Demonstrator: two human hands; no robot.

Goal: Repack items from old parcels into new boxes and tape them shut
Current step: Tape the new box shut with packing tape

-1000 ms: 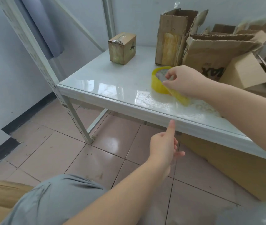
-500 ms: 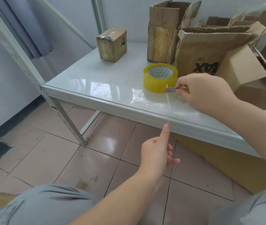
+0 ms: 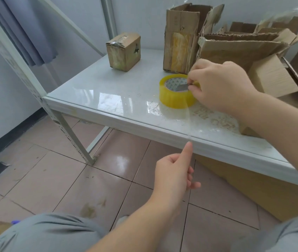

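Head view: yellow tape roll (image 3: 176, 96) lies flat on the white table (image 3: 108, 88), hole up, right under the right hand's fingertips (image 3: 192, 82). Right hand (image 3: 222, 86) reaches in from the right, knuckles up, fingers curled and pinching a small grey blade (image 3: 182, 86). The blade tip pokes left over the roll's core.

A clear strip of tape (image 3: 185, 120) runs from the roll's near side, back toward the person, across the table's front edge. Its long axis points almost straight at the left index finger (image 3: 188, 151).

Left hand (image 3: 173, 171) hangs below and in front of the edge, index straight up, other fingers loosely curled. The strip reaches that fingertip; whether it is pinched or only stuck there cannot be told.

Judgement: the cut comes next. The right hand is the nearer one, with the strip just below and nearer than its fingertips, so the blade must drop across the strip's width.

Beyond the right fingers stands a tall open box (image 3: 181, 39). Further right is a heap of torn boxes (image 3: 235, 50). Far left of the fingers sits a small sealed box (image 3: 123, 51).
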